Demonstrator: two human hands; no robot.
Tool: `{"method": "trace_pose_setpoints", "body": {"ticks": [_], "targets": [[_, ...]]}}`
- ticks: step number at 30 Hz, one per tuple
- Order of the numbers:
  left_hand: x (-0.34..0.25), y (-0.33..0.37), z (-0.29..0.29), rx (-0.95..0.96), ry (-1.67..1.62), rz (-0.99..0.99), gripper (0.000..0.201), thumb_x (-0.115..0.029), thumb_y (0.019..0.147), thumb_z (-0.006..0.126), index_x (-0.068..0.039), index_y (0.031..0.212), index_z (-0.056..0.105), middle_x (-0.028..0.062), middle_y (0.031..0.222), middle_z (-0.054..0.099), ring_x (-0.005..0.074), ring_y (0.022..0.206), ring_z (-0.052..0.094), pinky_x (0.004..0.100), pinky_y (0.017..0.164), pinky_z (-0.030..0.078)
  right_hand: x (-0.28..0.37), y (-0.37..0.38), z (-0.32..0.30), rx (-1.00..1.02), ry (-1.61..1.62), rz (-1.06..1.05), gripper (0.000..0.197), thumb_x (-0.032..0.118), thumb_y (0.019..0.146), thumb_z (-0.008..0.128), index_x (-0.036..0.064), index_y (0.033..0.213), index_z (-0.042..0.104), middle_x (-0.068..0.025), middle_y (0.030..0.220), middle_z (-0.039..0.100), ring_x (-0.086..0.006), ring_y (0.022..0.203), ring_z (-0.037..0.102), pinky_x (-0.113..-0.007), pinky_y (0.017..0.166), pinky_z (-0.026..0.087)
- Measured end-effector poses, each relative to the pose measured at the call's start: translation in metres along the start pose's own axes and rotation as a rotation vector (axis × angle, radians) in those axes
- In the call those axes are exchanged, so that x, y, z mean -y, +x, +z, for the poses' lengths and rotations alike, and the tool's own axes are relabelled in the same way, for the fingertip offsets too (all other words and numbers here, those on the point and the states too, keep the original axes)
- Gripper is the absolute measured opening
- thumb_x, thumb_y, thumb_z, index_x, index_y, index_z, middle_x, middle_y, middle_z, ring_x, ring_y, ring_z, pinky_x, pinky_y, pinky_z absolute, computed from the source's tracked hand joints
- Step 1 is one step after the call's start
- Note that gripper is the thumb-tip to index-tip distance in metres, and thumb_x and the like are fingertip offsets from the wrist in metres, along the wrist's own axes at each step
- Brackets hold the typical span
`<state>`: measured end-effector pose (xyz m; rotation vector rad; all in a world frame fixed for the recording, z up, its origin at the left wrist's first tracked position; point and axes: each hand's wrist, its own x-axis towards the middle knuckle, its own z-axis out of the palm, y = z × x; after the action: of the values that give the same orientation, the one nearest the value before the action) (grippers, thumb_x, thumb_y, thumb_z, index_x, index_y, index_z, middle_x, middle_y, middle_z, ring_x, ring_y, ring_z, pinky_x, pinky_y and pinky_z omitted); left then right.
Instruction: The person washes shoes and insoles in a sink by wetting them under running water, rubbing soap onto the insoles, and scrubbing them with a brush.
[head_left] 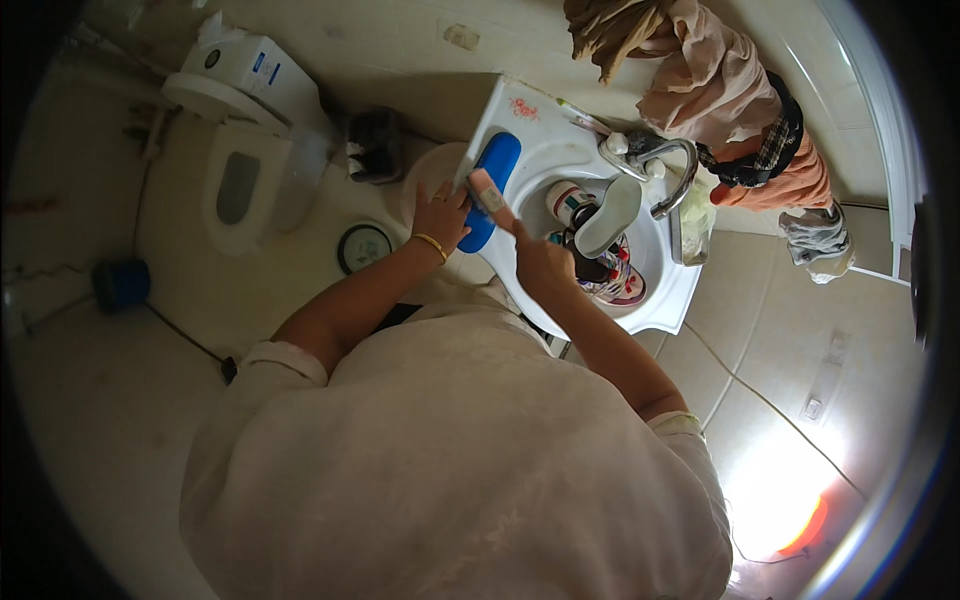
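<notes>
A blue insole [505, 150] lies on the left ledge of the white sink [545, 125]. My left hand [440, 217] rests over its left edge with fingers spread, touching it. In my right hand [545, 265] is a pinkish scrub brush [490, 192], fingers wrapped round its handle. The brush head is over the middle of the blue insole; its bristles are mostly hidden. In the basin, right of my right hand, lie a pale greenish insole [608, 217] and a pair of multicoloured shoes [622, 280], partly covered by it.
A chrome faucet [680, 150] curves over the basin from the back right. Clothes [715, 80] hang on the wall above. Left are a white toilet [240, 190], a dark furry shape [375, 145] and a round scale [365, 247]. A bright lamp glows at lower right.
</notes>
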<state>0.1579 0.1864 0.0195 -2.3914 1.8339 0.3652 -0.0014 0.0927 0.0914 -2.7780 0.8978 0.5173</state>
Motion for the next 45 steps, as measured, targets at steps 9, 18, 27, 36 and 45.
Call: {"method": "trace_pose_setpoints", "body": {"ticks": [9, 18, 27, 36, 45], "targets": [[0.000, 0.000, -0.001, -0.023, 0.053, 0.008, 0.047, -0.038, 0.077, 0.060, -0.017, 0.118, 0.053, -0.0010, 0.131, 0.039, 0.0224, 0.126, 0.030, 0.0580, 0.099, 0.021, -0.028, 0.057, -0.004, -0.040, 0.320, 0.232, 0.023, 0.015, 0.086, 0.040, 0.0086, 0.107, 0.048, -0.0213, 0.085, 0.062, -0.0380, 0.079, 0.061, -0.047, 0.067, 0.048], [-0.002, 0.003, -0.006, 0.026, -0.045, 0.006, 0.046, -0.034, 0.076, 0.062, -0.015, 0.117, 0.055, -0.0014, 0.135, 0.036, 0.0217, 0.125, 0.031, 0.0584, 0.101, 0.019, -0.028, 0.033, 0.026, -0.145, 0.366, 0.234, 0.030, 0.021, 0.089, 0.039, 0.0158, 0.118, 0.045, -0.0224, 0.083, 0.061, -0.0359, 0.078, 0.062, -0.047, 0.063, 0.048], [-0.001, -0.001, -0.008, -0.009, -0.072, 0.011, 0.046, -0.032, 0.074, 0.064, -0.014, 0.116, 0.055, -0.0004, 0.128, 0.040, 0.0213, 0.122, 0.034, 0.0580, 0.100, 0.020, -0.013, -0.046, 0.089, -0.400, 0.094, -0.065, 0.042, 0.021, 0.087, 0.045, 0.0186, 0.128, 0.039, -0.0214, 0.084, 0.062, -0.0377, 0.078, 0.062, -0.046, 0.068, 0.049], [-0.002, 0.001, -0.005, -0.032, -0.042, 0.008, 0.042, -0.032, 0.076, 0.062, -0.013, 0.114, 0.057, -0.0010, 0.134, 0.035, 0.0206, 0.123, 0.033, 0.0583, 0.101, 0.018, -0.017, 0.001, 0.035, 0.007, 0.423, 0.226, 0.039, 0.025, 0.090, 0.037, 0.0194, 0.129, 0.037, -0.0220, 0.090, 0.061, -0.0384, 0.083, 0.060, -0.048, 0.071, 0.046], [-0.006, 0.002, -0.010, 0.018, -0.065, -0.007, 0.044, -0.033, 0.077, 0.061, -0.015, 0.116, 0.055, -0.0014, 0.137, 0.034, 0.0209, 0.123, 0.034, 0.0571, 0.102, 0.018, -0.025, 0.036, 0.022, -0.086, 0.423, 0.337, 0.033, 0.023, 0.088, 0.040, 0.0179, 0.121, 0.044, -0.0235, 0.089, 0.060, -0.0402, 0.079, 0.060, -0.049, 0.068, 0.046]]}}
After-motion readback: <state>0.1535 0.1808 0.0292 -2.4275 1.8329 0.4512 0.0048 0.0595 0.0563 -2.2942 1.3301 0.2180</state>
